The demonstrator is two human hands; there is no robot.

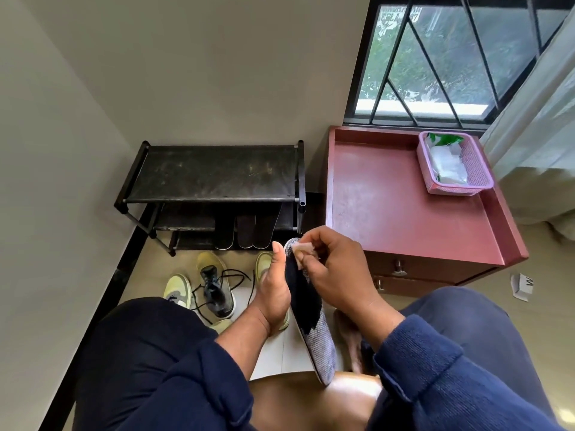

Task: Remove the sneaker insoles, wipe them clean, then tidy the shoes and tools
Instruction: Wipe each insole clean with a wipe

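Between both hands: insole (306,309), left hand (273,293) clamped along its edge, right hand (334,269) pinching wipe (300,248) at toe end. Risk: hard rubbing flexes unsupported toe, insole slips onto sneakers (214,290) below.

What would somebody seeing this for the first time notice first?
Front and centre, the left hand holds an insole on edge while the right hand presses a small wipe against its far end. Beyond them, yellow-green sneakers with loose black laces lie on the floor before a black shoe rack. To the right, a pink basket sits on a red cabinet under the window.
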